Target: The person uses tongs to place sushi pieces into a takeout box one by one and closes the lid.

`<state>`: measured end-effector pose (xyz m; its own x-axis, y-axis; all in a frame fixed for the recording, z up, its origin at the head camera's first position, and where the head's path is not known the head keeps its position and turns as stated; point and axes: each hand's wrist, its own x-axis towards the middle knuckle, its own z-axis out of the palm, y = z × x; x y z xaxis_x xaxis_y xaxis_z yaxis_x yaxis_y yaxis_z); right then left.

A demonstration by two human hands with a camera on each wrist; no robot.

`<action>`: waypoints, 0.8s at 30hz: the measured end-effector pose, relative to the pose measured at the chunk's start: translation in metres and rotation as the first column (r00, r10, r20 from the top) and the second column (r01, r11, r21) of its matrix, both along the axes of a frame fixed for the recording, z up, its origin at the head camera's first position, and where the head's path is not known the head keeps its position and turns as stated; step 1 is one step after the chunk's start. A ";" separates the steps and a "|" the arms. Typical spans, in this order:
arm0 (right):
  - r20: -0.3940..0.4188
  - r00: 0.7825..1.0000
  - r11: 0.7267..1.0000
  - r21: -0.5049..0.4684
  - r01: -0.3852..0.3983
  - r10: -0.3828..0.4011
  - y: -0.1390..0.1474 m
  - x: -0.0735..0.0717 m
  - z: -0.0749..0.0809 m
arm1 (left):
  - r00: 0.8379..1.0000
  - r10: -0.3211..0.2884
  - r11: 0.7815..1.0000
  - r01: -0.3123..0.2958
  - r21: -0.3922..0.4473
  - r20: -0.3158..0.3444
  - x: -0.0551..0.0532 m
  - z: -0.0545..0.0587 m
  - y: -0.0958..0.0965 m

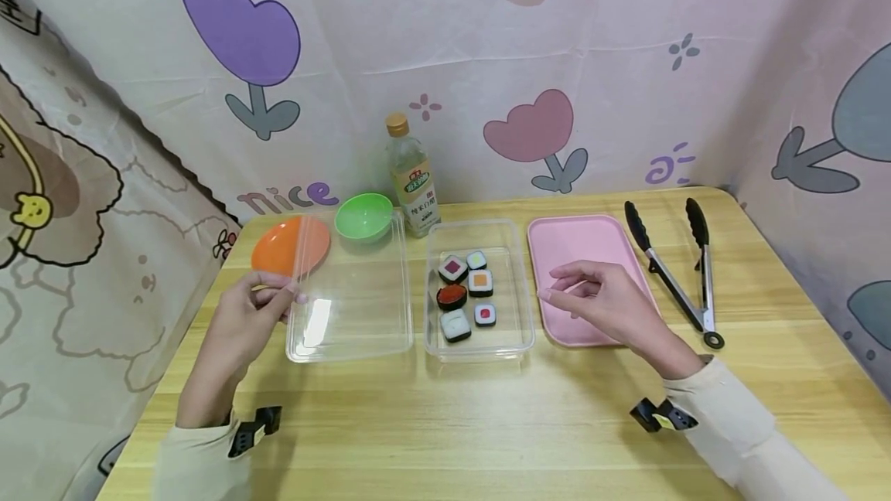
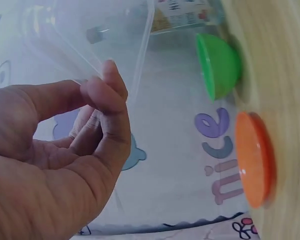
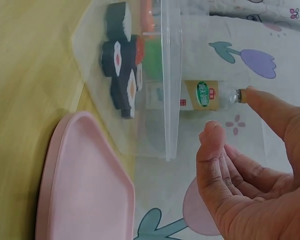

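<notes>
A clear plastic lid (image 1: 355,292) is pinched at its left edge between the thumb and fingers of my left hand (image 1: 250,315). It overlaps the orange plate and green bowl in the head view. To its right stands a clear container (image 1: 511,331) with several sushi pieces (image 1: 480,282) inside, most with white tops and dark sides, one topped in red. My right hand (image 1: 602,300) hovers over the pink tray (image 1: 612,238), fingers loosely bent and a gap between thumb and forefinger (image 3: 212,137). Nothing is in that hand.
An orange plate (image 1: 274,246) and a green bowl (image 1: 364,216) stand at the back left. Beside them is a bottle (image 1: 415,184) with an orange cap. Black-tipped tongs (image 1: 671,284) lie spread to the right of the tray. A patterned cloth (image 1: 445,37) hangs behind the wooden table (image 1: 431,431).
</notes>
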<state>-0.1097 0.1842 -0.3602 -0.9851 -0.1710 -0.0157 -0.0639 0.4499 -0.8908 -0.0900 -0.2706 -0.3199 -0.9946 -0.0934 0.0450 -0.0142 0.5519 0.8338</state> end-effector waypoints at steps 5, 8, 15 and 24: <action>0.040 0.999 0.998 -0.054 -0.019 0.022 -0.008 -0.001 0.005 | 0.999 -0.022 0.996 0.024 0.081 -0.024 0.002 0.008 0.002; 0.058 0.997 0.993 -0.109 -0.036 0.043 -0.014 -0.003 0.006 | 0.998 -0.065 0.987 0.068 0.144 -0.023 -0.001 0.008 0.011; 0.134 0.983 0.952 -0.295 -0.078 0.122 -0.032 -0.009 0.006 | 0.984 -0.176 0.954 0.171 0.248 0.001 -0.012 0.003 0.048; 0.221 0.970 0.832 -0.553 0.039 0.102 -0.051 -0.020 0.013 | 0.969 -0.224 0.947 0.243 0.211 -0.109 -0.027 -0.004 0.098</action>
